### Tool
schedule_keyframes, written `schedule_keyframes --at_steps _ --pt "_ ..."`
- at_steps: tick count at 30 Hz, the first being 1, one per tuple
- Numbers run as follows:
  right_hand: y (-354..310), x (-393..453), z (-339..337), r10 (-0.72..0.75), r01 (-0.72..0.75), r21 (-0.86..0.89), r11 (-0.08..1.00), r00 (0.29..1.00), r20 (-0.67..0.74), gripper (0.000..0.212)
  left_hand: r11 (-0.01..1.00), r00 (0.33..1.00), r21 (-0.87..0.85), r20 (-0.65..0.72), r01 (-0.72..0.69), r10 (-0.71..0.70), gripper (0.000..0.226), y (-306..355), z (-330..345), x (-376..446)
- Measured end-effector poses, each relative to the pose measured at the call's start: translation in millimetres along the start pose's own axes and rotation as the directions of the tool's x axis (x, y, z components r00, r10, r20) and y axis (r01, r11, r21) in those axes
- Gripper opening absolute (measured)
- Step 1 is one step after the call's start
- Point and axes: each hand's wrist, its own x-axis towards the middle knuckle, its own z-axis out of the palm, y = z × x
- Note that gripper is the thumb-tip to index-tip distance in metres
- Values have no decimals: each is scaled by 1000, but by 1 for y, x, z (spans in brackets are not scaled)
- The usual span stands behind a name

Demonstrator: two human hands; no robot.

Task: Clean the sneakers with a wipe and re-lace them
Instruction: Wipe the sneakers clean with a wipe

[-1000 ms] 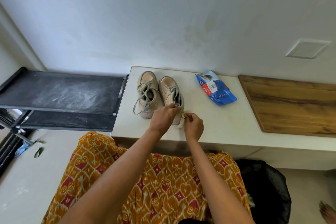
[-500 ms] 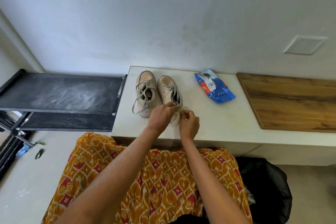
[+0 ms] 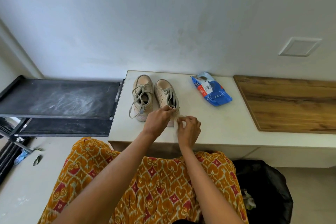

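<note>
Two sneakers sit on the tabletop. Your left hand pinches the right shoe's heel; your right hand pinches the wipe. Pull hard and the shoe may tip.

Single view only, head-worn cam, wide-angle; no 2nd view, so nothing shared betw. views. Looks forward + down from above the person's lap. Patterned orange garment fills bottom centre, both forearms run up from the bottom edge twd frame centre. White counter sits mid-frame, near, at arm's reach; its near edge runs approx. horizontal. Wall straight ahead takes the whole upper half. Black rack at left edge, wooden board at right; lines bow outward there, lens distortion. Floor visible lower left, black bin bag lower right.
</note>
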Motion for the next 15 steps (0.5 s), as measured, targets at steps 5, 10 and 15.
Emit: schedule_keyframes --at_steps 5,10,15 --pt "2 23 5 145 -162 185 969 984 102 15 1000 1000 -6 -18 -13 13 30 2 -1 0" --pt "-24 48 4 215 -253 331 909 965 150 20 1000 1000 17 -23 -6 6 30 5 -3 -1" --pt "-16 17 -3 182 -228 349 909 970 158 22 999 999 45 -31 9 -7 31 10 -4 -3"
